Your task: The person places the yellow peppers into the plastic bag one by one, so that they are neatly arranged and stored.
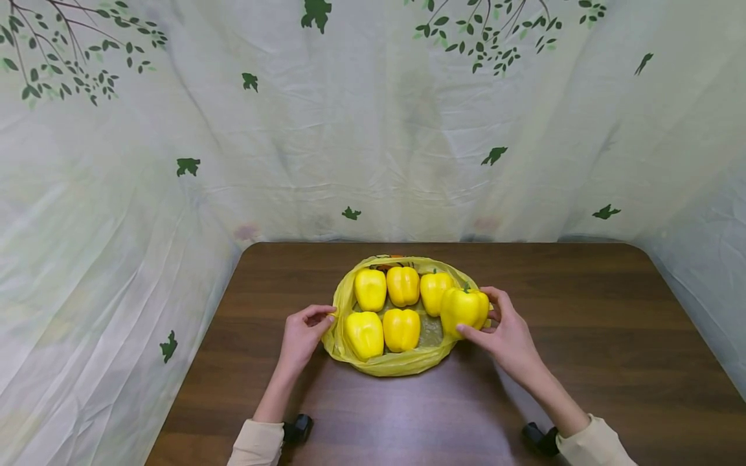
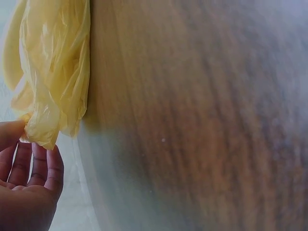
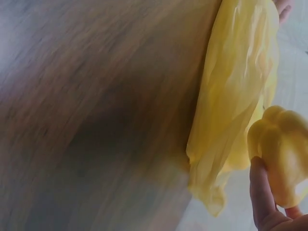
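Observation:
A yellow plastic bag (image 1: 396, 369) stands on the table with its mouth spread wide. Several yellow bell peppers (image 1: 402, 330) sit inside it in two rough rows. My left hand (image 1: 305, 332) pinches the bag's left rim between thumb and fingers; the left wrist view shows the crumpled plastic (image 2: 45, 120) at the fingertips. With my right hand (image 1: 506, 333) I hold another yellow bell pepper (image 1: 464, 310) over the bag's right side, stem upward. The right wrist view shows this pepper (image 3: 281, 149) raised beside the bag's edge, thumb against its side.
The brown wooden table (image 1: 583, 349) extends to both sides of the bag and toward me. Behind it hangs a pale curtain (image 1: 384, 149) printed with leaves and branches. Dark wrist devices (image 1: 298, 428) are strapped at both cuffs.

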### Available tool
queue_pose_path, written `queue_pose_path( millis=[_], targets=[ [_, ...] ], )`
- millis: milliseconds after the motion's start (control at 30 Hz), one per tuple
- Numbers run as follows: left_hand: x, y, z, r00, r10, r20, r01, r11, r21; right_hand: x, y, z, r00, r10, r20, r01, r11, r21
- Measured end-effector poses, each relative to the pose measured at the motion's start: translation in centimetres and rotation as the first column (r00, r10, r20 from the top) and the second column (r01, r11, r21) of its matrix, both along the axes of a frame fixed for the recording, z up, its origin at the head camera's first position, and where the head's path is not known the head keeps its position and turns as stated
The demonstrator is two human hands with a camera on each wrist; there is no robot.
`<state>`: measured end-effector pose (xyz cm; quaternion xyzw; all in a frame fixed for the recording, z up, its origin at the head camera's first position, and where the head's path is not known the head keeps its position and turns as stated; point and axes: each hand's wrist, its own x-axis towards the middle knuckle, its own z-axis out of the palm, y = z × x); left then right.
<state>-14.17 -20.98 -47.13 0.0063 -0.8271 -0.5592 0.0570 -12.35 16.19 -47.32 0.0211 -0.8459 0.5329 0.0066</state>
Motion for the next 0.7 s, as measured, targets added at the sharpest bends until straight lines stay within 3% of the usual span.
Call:
queue_pose_path(
  millis=[200,700],
  targets=[
    [-1.2,-1.1,-3.6,0.999,0.031,-0.027,-0.031,1.0,0.0,0.0,-1.1,0.0,1.0,-0.003,0.02,0.003,1.0,-0.001],
    [-1.2,-1.2,-3.7,0.999,0.034,-0.024,-0.035,0.999,-0.011,0.0,-3.3,-0.8,1.0,0.009,-0.013,-0.009,0.999,-0.031]
  ],
)
